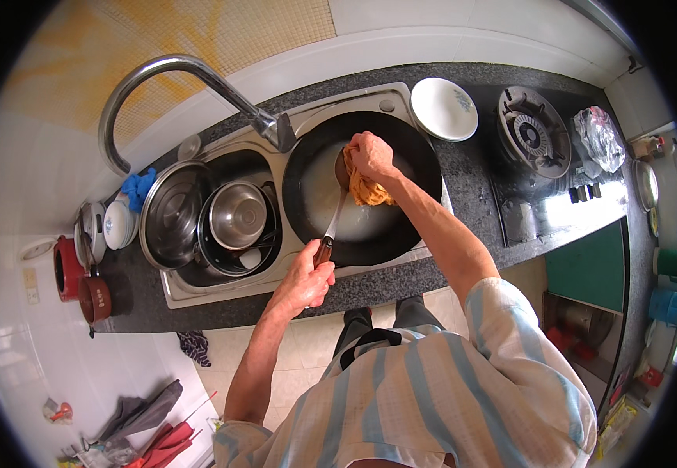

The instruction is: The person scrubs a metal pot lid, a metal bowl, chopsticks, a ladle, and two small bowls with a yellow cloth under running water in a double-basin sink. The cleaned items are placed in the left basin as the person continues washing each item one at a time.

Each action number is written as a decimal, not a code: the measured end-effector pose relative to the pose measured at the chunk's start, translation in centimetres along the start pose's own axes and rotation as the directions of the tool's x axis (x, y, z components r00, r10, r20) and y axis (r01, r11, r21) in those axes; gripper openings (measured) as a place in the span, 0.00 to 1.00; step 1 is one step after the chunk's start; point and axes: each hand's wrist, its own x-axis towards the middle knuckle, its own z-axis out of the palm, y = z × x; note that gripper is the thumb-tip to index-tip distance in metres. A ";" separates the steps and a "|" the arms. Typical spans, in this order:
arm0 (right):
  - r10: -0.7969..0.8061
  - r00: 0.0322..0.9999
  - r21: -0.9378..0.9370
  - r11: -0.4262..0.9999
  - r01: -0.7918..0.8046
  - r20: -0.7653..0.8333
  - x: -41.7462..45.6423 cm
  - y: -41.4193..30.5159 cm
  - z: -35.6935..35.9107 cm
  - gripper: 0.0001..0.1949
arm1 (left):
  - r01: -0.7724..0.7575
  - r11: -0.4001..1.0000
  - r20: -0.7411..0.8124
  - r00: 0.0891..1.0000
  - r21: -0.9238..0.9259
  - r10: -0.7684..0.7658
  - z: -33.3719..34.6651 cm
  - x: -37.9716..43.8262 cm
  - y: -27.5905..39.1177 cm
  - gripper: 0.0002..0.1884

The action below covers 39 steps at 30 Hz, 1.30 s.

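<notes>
A large black wok (pixel 423 167) lies over the right basin of the steel sink, with cloudy water (pixel 321 193) in its bottom. My left hand (pixel 303 278) grips the brown handle of a long metal ladle (pixel 335 222) at the wok's near rim. My right hand (pixel 371 155) is closed on an orange cloth (pixel 367 190) above the water. The cloth touches the ladle's bowl end and partly hides it.
The steel sink's (pixel 288 245) left basin holds a pot with a metal bowl (pixel 237 215) and a leaning lid (pixel 177 213). A faucet (pixel 198 67) arches overhead. White bowls (pixel 443 109) and a gas burner (pixel 531 133) stand right; a red-brown pot (pixel 95 299) is left.
</notes>
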 end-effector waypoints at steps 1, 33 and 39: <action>-0.020 1.000 0.001 1.000 0.020 0.012 -0.3 -0.1 -0.1 0.07 | -0.001 1.000 -0.008 1.000 -0.015 0.001 -0.1 -0.1 0.1 0.08; -0.146 0.983 0.223 0.968 0.119 0.113 -4.4 -2.5 0.3 0.15 | -0.040 0.994 -0.126 0.992 -0.100 0.027 0.7 -0.3 -1.3 0.13; 0.006 0.998 0.140 0.990 0.003 -0.061 -0.9 0.5 -0.7 0.10 | 0.015 0.998 -0.078 0.997 0.068 -0.009 1.3 -1.5 -0.3 0.21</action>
